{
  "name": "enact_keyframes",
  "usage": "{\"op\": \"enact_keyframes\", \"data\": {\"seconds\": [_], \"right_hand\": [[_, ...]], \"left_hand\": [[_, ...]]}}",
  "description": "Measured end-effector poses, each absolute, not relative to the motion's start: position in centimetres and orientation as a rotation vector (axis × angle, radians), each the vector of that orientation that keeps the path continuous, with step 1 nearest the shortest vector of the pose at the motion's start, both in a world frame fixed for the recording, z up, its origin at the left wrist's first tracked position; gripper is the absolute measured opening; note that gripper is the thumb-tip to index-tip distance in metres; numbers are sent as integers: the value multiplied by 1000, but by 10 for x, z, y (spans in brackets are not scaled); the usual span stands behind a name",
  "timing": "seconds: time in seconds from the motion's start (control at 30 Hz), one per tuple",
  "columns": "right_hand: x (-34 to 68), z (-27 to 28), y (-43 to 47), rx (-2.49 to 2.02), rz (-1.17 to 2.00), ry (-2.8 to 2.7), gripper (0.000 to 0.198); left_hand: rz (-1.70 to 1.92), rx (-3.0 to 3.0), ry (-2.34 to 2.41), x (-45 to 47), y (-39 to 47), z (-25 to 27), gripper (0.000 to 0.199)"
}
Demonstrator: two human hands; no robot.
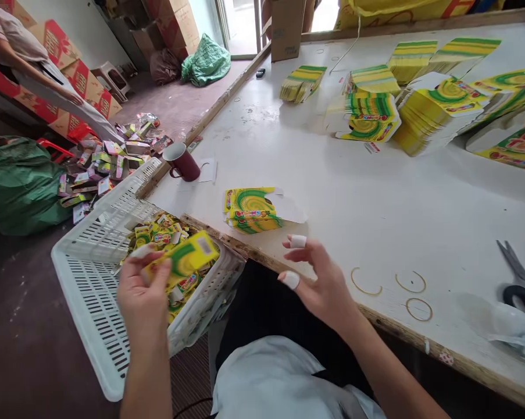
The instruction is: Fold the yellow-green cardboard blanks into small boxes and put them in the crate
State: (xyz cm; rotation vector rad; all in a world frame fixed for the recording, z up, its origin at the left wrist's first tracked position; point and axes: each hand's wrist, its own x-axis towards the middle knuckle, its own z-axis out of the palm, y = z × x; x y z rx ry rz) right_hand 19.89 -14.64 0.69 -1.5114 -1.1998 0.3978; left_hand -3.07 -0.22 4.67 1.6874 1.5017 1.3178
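Note:
My left hand point(146, 276) pinches a small yellow and green carton point(188, 257), slightly blurred, above a white plastic basket point(81, 285). Inside the basket lies a heap of similar yellow cartons point(161, 230). Empty and with fingers apart, my right hand point(317, 279) hovers by the table's front edge. White tape wraps fingertips on both hands. Just beyond my hands, a short stack of flat printed cartons point(253, 209) rests on the white table point(367, 203).
A maroon mug point(182, 162) stands at the table's left edge. Rubber bands point(419, 309) and scissors point(519, 273) lie at right. Bundles of flat cartons point(436, 110) fill the back right. Another person point(35, 58) stands at far left, near piled boxes point(109, 157) on the floor.

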Motion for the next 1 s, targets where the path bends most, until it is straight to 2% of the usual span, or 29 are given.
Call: {"op": "enact_keyframes", "data": {"seconds": [0.07, 0.17, 0.27, 0.33, 0.53, 0.6, 0.7, 0.8, 0.9, 1.0], "right_hand": [[209, 17, -133, -1544, 246, -1197, 25], [221, 30, -101, -1608, 64, -1253, 25], [225, 34, -70, -1827, 44, -1315, 35], [225, 31, -57, -1959, 84, -1329, 34], [224, 28, -55, -1914, 124, -1269, 35], [224, 35, -60, -1819, 195, -1153, 37], [214, 48, -77, -1580, 384, -1026, 38], [193, 50, -99, -1371, 670, -1014, 33], [170, 42, -119, -1289, 942, -960, 30], [160, 35, -131, -1216, 1124, -842, 29]], "left_hand": [[1315, 1839, 1802, -65, 18, 50, 42], [1167, 2072, 2048, -93, 33, 44, 53], [1070, 2044, 1834, -84, 27, 26, 51], [970, 1924, 1622, -66, 17, 14, 47], [906, 1596, 1309, -11, -7, 11, 43], [846, 1513, 1159, 2, -14, 15, 40], [803, 1239, 820, 21, -27, 17, 49], [959, 946, 598, 41, -43, 16, 60], [1109, 852, 673, 55, -58, 17, 55], [1144, 1004, 794, 56, -69, 19, 55]]}}
